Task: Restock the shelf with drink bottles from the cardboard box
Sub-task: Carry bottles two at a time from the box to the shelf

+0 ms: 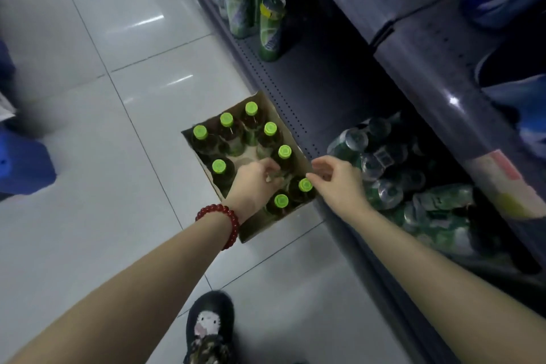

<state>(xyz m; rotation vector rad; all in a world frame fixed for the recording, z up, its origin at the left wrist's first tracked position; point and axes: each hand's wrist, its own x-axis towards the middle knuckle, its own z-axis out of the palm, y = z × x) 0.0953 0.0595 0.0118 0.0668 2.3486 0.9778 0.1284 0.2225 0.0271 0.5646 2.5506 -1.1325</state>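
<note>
Both hands reach into the box [257, 227] of bottles on the floor [88, 115] beside the shelf [298, 89].

Eight green-capped bottles [285, 152] stand upright in the box, which touches the bottom shelf's edge. The left hand [255, 183], a red bracelet [227, 220] on its wrist, is down among them with fingers curled; whether it grasps one I cannot tell. The right hand [335, 176] pinches the cap [305, 185] of a near-corner bottle. Green bottles lie heaped on the shelf to the right; others stand farther along. A dark shoe [210, 325] shows below.

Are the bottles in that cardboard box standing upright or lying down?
Upright: the bottles in the cardboard box show round green caps facing straight up.
</note>
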